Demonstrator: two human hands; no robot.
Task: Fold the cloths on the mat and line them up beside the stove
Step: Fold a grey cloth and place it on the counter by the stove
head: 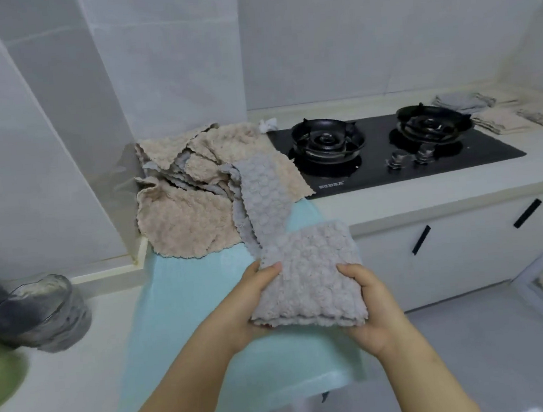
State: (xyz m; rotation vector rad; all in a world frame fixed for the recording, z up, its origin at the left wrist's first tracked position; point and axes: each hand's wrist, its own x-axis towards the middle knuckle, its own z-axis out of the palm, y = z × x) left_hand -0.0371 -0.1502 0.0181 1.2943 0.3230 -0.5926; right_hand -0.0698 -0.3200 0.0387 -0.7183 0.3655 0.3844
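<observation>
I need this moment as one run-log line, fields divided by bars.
phase: folding | left hand: grips grey cloth | right hand: grips grey cloth | pile: unfolded, on mat

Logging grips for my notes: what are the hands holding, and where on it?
A folded grey cloth: the left hand grips its left edge, the right hand its right edge, thumbs on top.
</observation>
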